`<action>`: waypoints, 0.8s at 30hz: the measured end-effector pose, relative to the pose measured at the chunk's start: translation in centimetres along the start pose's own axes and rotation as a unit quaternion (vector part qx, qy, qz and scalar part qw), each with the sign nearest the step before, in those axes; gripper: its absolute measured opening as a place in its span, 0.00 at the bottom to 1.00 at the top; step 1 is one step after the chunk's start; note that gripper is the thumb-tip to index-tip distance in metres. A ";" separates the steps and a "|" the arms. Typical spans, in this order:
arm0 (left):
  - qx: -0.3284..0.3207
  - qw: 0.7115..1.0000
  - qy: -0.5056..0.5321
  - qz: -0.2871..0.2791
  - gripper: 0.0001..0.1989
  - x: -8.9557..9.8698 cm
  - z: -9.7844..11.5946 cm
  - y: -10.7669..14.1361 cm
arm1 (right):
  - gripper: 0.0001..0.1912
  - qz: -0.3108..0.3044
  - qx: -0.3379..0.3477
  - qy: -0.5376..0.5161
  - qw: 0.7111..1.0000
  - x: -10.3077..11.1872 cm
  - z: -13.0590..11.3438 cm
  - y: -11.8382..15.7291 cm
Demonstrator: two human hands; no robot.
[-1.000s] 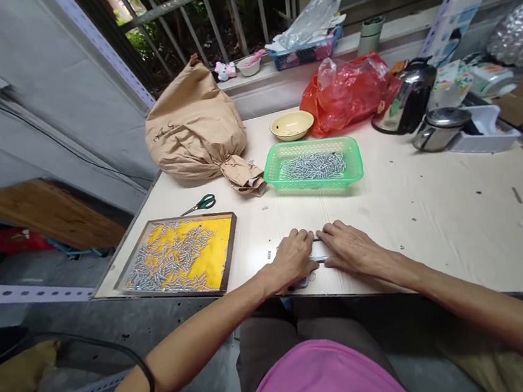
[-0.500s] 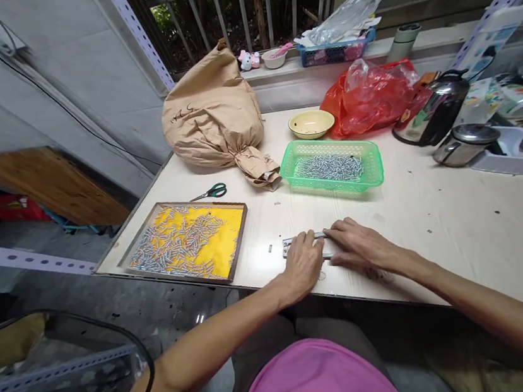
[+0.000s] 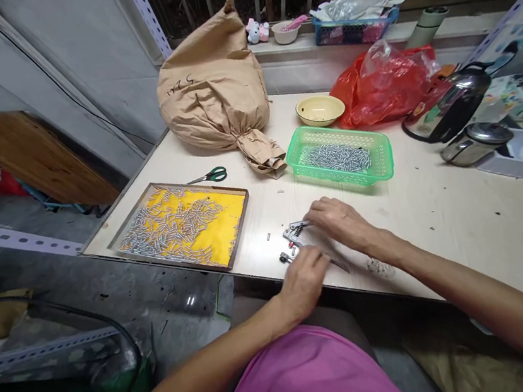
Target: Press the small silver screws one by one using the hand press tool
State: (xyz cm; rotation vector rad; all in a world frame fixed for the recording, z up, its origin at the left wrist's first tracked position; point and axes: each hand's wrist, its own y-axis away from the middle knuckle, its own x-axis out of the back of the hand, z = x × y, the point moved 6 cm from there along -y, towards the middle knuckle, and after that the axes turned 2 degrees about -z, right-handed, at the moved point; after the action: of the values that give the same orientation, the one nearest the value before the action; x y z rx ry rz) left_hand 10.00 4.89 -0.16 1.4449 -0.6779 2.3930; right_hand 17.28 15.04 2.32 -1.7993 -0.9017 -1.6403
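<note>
Tool (image 3: 289,233) lay on the table (image 3: 418,227) near the front edge, right of the tray (image 3: 240,227) at the left front corner. Its two handles were spread apart, hinge side toward the tray, a dark spring (image 3: 299,230) showing between them. Left hand (image 3: 306,276) was curled over the lower handle, close to the front edge; right hand (image 3: 338,221) gripped the end of the top handle by the fingertips. Both thumbs mostly hidden, so exact grip could not be told.

Handling, as judged: the left hand did best as the anchor, pressing its handle flat to the table, with the right hand swinging the other handle slowly. The spring probably loaded the handles, so an even hold was safer than a quick release; a slip could snap them or kick small parts off the front edge. Fingers belonged out of the gap near the hinge. Sliding the tool a little back from the front edge would have given the left wrist more room.

A loose metal piece (image 3: 268,237) lay between tool and tray, easy to sweep with a sleeve or knuckle. Scissors (image 3: 216,175) sat behind the tray, well clear.
</note>
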 end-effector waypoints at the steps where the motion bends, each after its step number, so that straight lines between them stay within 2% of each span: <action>1: 0.038 0.999 -0.001 0.015 0.11 1.0 -1.2 0.3 | 0.08 -0.010 0.045 -0.005 0.999 0.1 -1.5 -0.3; 4: 0.164 0.985 -0.039 0.032 0.10 3.7 -5.5 1.1 | 0.07 -0.048 0.146 -0.001 0.988 -0.3 -4.7 -0.4; 7: 0.202 0.978 -0.046 -0.010 0.10 4.6 -8.4 1.0 | 0.09 -0.056 0.208 0.033 0.976 -1.3 -6.2 0.2; 13: 0.215 0.964 -0.095 -0.124 0.11 3.0 -9.9 0.0 | 0.07 -0.035 0.273 0.099 0.956 -2.2 -7.7 -1.2; 17: 0.233 0.955 -0.123 -0.139 0.13 3.0 -10.8 -0.3 | 0.08 -0.042 0.312 0.106 0.943 -2.3 -8.3 -2.6; 20: 0.239 0.962 -0.073 -0.107 0.14 3.8 -11.5 -0.4 | 0.05 -0.035 0.288 -0.015 0.957 -1.5 -7.3 -2.9; 22: 0.243 0.968 -0.020 -0.064 0.15 4.5 -11.9 -0.5 | 0.05 -0.007 0.213 -0.150 0.965 -0.6 -5.1 -3.5; 24: 0.251 0.967 0.034 -0.020 0.14 5.0 -12.2 -1.0 | 0.08 0.045 0.106 -0.223 0.968 0.2 -2.0 -4.8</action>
State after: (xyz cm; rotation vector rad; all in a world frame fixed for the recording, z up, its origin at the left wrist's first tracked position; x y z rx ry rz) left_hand -1.21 11.97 -0.35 1.5174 -0.0143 2.6869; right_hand 12.32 16.52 2.53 -2.0556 -1.1198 -1.0500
